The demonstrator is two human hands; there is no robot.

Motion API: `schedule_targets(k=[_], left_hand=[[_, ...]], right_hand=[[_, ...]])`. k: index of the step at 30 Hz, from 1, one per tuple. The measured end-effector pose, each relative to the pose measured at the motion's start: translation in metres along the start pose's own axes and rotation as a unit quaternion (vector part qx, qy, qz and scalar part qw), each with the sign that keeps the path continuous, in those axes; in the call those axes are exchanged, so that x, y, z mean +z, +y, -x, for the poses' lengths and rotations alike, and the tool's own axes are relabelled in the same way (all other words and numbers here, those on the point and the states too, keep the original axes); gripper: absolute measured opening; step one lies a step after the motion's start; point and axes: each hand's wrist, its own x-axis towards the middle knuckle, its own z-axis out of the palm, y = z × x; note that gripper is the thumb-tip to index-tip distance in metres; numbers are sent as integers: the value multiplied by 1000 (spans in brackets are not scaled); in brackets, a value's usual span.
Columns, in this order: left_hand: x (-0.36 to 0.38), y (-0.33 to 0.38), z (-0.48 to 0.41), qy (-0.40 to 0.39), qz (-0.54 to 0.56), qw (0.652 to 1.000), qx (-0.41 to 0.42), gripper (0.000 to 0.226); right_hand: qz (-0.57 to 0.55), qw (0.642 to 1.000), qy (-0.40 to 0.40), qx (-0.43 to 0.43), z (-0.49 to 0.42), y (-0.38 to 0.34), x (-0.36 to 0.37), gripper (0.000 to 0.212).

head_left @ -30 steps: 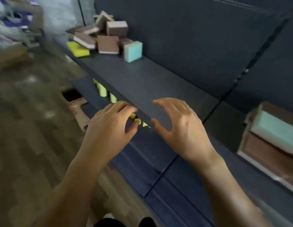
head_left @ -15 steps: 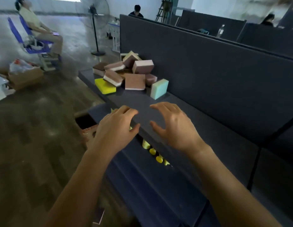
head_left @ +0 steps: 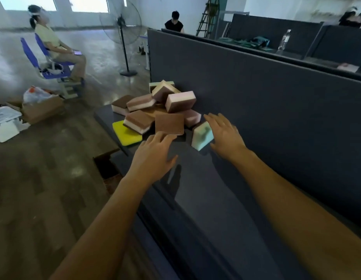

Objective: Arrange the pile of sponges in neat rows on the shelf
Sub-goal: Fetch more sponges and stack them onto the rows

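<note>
A loose pile of sponges, mostly brown with pink or white backs, lies at the far end of the dark shelf. A flat yellow sponge sits at the pile's front left. A mint-green sponge stands tilted at the pile's right edge. My right hand is spread open right beside the mint-green sponge, fingers straight. My left hand hovers open over the shelf, its fingertips at the lower edge of a flat brown sponge.
A tall dark partition backs the shelf on the right. Lower shelf levels drop away to the left, then wooden floor. A cardboard box and white containers sit on the floor. A seated person and a standing fan are beyond.
Both hands have moved forward along the shelf to the pile; the view has lifted and turned toward it. The right hand has arrived beside the mint-green sponge, the left at the brown one.
</note>
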Motion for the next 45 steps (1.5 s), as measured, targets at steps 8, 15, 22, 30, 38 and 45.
schedule_targets(k=[8,15,22,30,38,45], left_hand=[[16,-24,-43,-3,-9,1000,12,79],[23,-42,-87,-46,-32,997,60,90],[39,-54,-107,-33,-48,993,101,57],[24,-9,-72,-12,0,975,221,60],[21,81,-19,-88,81,916,383,60],[13,180,19,-112,136,864,472,60]], right_hand=[[62,996,-48,-43,-21,-6,10,75],[13,1000,5,2,23,-39,-4,75],[-27,994,71,78,65,-66,-4,65],[-11,970,111,217,127,-70,-15,63],[26,913,157,376,229,-56,-41,66],[59,872,177,453,331,-40,-69,70]])
